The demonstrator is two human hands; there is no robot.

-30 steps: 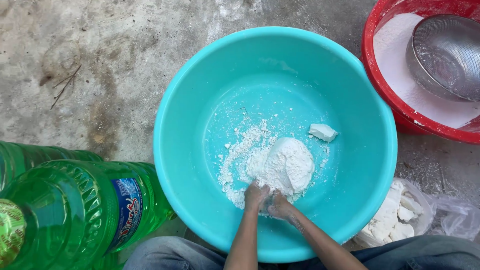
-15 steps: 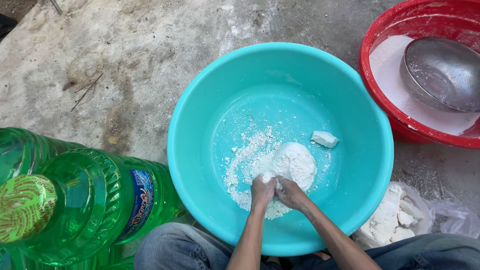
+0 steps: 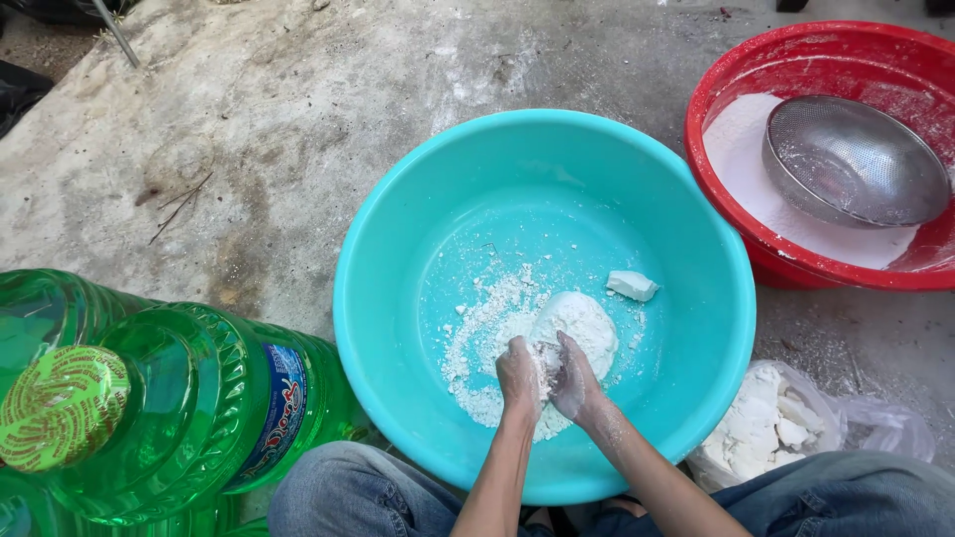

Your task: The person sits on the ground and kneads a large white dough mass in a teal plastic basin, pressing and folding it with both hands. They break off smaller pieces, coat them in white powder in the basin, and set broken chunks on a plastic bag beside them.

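Left of the grip stand clear green plastic bottles point(image 3: 169, 398). In the smooth turquoise basin point(image 3: 398, 259), the left hand point(image 3: 519, 376) and right hand point(image 3: 577, 380) close together on a chalky white lump point(image 3: 577, 323) amid crumbs. Right of the grip, a red basin point(image 3: 826, 55) holds white powder point(image 3: 741, 159) and a steel mesh sieve point(image 3: 856, 159).

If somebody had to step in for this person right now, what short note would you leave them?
Left hand and right hand: pressed together on a white lump, crumbling it over the white powder pile in the turquoise basin.
One whole white chunk lies in the basin, apart from the pile.
More white chunks sit in the plastic bag to the right.
The red basin holds fine white powder and a metal sieve.
Done: some lumps crushed. Left: the chunk and the bag.
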